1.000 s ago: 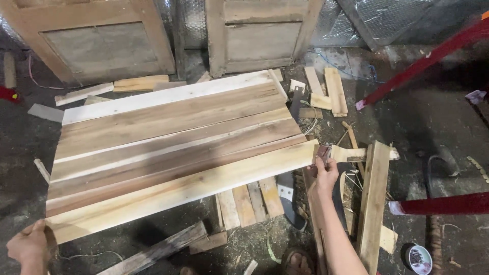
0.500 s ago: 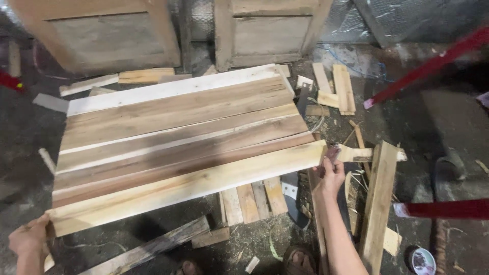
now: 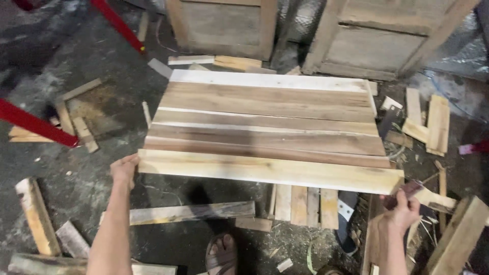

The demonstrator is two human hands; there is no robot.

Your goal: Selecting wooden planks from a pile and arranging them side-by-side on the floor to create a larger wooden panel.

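A panel of several long wooden boards (image 3: 270, 117) lies side by side on the floor. The nearest board, a pale plank (image 3: 270, 170), runs left to right across the middle. My left hand (image 3: 125, 170) grips the plank's left end. My right hand (image 3: 402, 206) holds the plank's right end at its near corner, fingers curled under it. My bare foot (image 3: 221, 252) shows at the bottom, below the plank.
Loose wood offcuts (image 3: 188, 212) lie around the panel on the dark concrete floor. Two wooden framed crates (image 3: 224, 25) stand at the back. Red metal bars (image 3: 30, 122) cross at left. Short slats (image 3: 305, 203) sit under the plank's near edge.
The view has swung to the right, so the panel now sits centred and level. Both hands stay on the ends of the near plank, which has shifted slightly against the other boards.
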